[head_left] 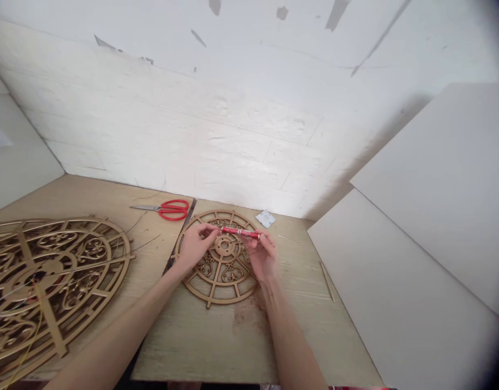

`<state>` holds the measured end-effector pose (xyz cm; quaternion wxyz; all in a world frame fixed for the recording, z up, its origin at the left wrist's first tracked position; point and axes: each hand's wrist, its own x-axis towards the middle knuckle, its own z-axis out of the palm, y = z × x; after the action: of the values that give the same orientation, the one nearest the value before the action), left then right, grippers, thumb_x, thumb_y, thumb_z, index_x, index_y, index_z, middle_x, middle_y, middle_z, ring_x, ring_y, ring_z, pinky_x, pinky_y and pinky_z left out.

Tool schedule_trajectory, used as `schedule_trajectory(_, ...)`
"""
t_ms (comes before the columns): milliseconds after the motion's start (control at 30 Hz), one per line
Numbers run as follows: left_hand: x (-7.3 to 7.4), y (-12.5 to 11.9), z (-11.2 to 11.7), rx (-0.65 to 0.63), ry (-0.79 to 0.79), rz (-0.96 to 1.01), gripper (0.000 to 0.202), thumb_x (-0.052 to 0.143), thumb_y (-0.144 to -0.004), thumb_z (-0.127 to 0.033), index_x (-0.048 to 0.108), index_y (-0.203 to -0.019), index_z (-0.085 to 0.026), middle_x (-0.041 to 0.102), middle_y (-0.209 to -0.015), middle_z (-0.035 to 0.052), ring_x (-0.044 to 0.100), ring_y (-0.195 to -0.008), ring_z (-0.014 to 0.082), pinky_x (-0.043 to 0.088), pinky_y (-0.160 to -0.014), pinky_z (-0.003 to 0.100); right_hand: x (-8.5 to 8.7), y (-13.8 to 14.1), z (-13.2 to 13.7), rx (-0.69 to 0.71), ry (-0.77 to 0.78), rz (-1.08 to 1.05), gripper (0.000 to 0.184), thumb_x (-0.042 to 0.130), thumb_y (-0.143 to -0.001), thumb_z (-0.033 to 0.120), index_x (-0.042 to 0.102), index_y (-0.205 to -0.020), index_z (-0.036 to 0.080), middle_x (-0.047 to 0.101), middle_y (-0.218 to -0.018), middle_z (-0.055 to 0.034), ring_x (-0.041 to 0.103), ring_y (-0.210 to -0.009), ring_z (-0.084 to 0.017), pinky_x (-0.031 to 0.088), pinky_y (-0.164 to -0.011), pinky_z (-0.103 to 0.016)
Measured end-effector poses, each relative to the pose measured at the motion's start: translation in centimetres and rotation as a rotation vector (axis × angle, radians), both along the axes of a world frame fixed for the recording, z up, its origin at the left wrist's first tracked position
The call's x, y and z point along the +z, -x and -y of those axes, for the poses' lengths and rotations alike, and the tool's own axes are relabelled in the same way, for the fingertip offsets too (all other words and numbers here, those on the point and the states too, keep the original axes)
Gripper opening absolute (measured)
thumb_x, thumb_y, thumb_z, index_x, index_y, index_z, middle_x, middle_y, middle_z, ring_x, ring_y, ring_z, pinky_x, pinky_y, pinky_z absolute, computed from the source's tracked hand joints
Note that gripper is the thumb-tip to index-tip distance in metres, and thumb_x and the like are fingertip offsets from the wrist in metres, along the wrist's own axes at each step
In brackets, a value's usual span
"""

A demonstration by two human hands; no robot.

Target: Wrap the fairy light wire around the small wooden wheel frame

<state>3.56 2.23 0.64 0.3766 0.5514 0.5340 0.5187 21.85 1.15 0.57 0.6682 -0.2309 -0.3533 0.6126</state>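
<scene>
A slim red pen (239, 232) with silvery bands lies level between my two hands, above a round gold-coloured openwork panel (224, 265). My left hand (197, 246) pinches at the pen's left end, thumb against fingers. My right hand (263, 253) is closed around its right end, palm turned partly up. The panel lies flat on the table, with a ring at its centre, spokes and scroll patterns. My hands and the pen cover parts of its upper half and right side.
Larger gold openwork panels (105, 292) are stacked at the left, with wires across them. Red-handled scissors (172, 209) lie behind. A small white packet (266, 218) sits near the wall, and a thin stick (327, 281) lies at right by white boards (355, 254).
</scene>
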Motion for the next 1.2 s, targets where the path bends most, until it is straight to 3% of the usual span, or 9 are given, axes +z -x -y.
schedule_trajectory(200, 0.1, -0.3, 0.1, 0.021, -0.043, -0.023, 0.020, 0.065, -0.071, -0.037, 0.072, -0.075, -0.019, 0.064, -0.058, 0.0025, 0.057, -0.052, 0.0175, 0.041, -0.048, 0.026, -0.2, 0.3, 0.0, -0.011, 0.005, 0.042, 0.009, 0.077, -0.074, 0.032, 0.074, -0.081, 0.027, 0.059, -0.053, 0.0030, 0.062, -0.064, -0.017, 0.054, -0.087, -0.042)
schedule_trajectory(467, -1.3, -0.5, -0.1, 0.029, -0.170, -0.199, 0.020, 0.058, -0.078, -0.035, 0.071, -0.079, -0.019, 0.068, -0.067, 0.0038, 0.059, -0.058, 0.0176, 0.044, -0.054, 0.028, -0.4, 0.2, -0.1, -0.016, 0.019, 0.038, 0.006, 0.074, -0.076, 0.030, 0.074, -0.082, 0.027, 0.057, -0.053, 0.0036, 0.058, -0.061, -0.015, 0.054, -0.087, -0.042)
schedule_trajectory(1200, -1.6, -0.4, -0.2, 0.043, -0.246, -0.202, 0.018, 0.059, -0.082, -0.031, 0.073, -0.084, -0.019, 0.074, -0.079, 0.0041, 0.064, -0.064, 0.0170, 0.050, -0.060, 0.028, -0.7, 0.0, -0.5, 0.026, 0.018, -0.052, 0.009, 0.075, -0.075, 0.027, 0.076, -0.083, 0.024, 0.062, -0.054, 0.0043, 0.061, -0.062, -0.014, 0.053, -0.097, -0.041)
